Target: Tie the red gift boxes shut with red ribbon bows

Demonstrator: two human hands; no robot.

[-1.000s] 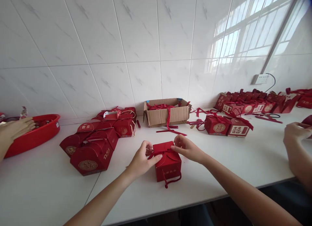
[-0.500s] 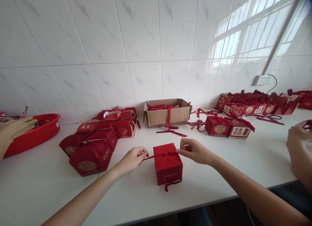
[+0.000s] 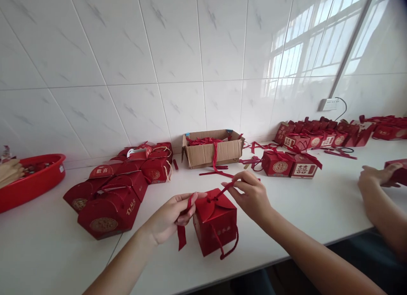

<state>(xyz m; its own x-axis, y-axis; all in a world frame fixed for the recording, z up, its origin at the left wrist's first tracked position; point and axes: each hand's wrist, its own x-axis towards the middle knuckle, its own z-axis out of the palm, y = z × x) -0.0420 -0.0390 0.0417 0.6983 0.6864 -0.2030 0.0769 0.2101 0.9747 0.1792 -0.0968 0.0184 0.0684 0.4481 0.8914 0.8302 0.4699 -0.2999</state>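
In front of me a red gift box [image 3: 216, 229] stands on the white table, its top flaps folded together and a cord handle hanging down its near side. A red ribbon [image 3: 225, 190] passes through two holes in the top. My left hand [image 3: 178, 212] is closed on one end of it at the box's left top edge, with a ribbon tail dangling below the fingers. Above the top's right side, my right hand [image 3: 252, 195] pinches the other end and holds it taut, up and to the right.
Several red boxes [image 3: 111, 201] stand at left, near a red basin [image 3: 60, 161]. A cardboard box [image 3: 213, 153] of ribbons is against the wall. Two tied boxes [image 3: 289, 163], scissors [image 3: 340, 152] and more boxes lie right. Another person's hand [image 3: 377, 176] touches a red box [image 3: 397, 172].
My right hand has lifted its ribbon end up. My left hand has come in against the box, ribbon now wrapped at its fingers. The view has shifted slightly, and the box is tilted a little differently.
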